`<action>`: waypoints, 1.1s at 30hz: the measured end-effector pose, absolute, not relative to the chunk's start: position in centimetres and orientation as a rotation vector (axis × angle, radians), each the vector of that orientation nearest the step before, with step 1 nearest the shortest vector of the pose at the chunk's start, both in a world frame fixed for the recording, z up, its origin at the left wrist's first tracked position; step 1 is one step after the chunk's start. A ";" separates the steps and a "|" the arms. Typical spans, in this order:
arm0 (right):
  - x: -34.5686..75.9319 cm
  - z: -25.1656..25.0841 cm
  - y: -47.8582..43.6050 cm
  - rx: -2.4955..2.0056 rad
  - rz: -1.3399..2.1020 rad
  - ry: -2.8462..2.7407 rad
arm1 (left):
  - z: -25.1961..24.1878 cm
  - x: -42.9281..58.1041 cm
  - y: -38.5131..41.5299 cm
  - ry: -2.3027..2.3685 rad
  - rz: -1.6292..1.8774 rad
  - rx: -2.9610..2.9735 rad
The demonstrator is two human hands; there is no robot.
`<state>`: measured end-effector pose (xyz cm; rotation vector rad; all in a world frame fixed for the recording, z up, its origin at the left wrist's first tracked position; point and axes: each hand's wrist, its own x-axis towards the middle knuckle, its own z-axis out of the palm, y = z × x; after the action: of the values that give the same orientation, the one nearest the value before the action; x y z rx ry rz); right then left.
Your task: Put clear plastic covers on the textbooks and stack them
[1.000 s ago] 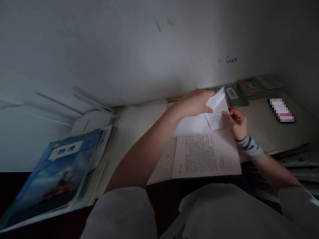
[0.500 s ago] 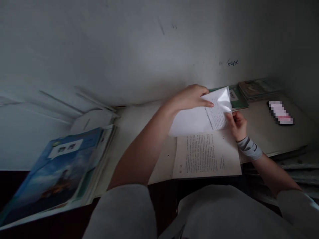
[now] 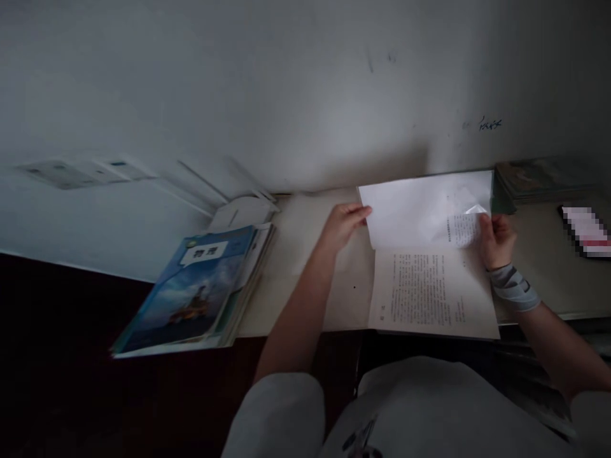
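Observation:
An open book [image 3: 432,292] lies sideways on the desk, its lower page covered in printed lines. Its brighter upper page [image 3: 410,213] is raised and carries a block of print toward the right, with a shiny crease beside it. At that page's left edge my left hand [image 3: 344,226] pinches the paper between thumb and fingers. My right hand [image 3: 499,240], with a grey band around the wrist, is closed on the page's right edge, the thumb on top and the fingers curled. Part of a green cover [image 3: 501,196] shows behind the right side.
A stack topped by a blue textbook [image 3: 195,292] stands at the desk's left end. More books [image 3: 544,178] lie at the back right, and a phone [image 3: 587,230] with a blurred screen is at the far right. A wall [image 3: 305,95] rises behind the desk [image 3: 300,286].
My left hand has moved from the page's top to its left edge, and the page is spread wider and flatter. My right hand still grips the right edge. The view has shifted left.

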<state>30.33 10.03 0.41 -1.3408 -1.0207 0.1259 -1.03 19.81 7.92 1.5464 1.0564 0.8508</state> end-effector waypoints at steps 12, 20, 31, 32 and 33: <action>31.1 0.7 11.7 -1.218 0.234 -1.090 | 1.1 -1.5 17.6 1.137 0.689 1.748; 35.5 4.2 6.3 -1.200 0.528 -1.792 | 2.7 -5.3 16.1 0.978 0.317 2.553; 27.4 -1.5 2.6 -1.295 0.091 -2.753 | 0.0 2.0 8.7 1.101 -0.080 2.751; 28.6 -2.0 3.0 -1.364 0.064 -2.724 | -0.4 1.4 9.4 1.184 -0.070 2.725; 29.7 -2.3 3.4 -1.426 0.035 -2.690 | -0.8 0.8 10.1 1.260 -0.052 2.691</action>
<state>29.74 3.44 -2.31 -1.4261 -2.6896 0.0346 0.84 10.13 -0.76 2.6914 1.2603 -0.0518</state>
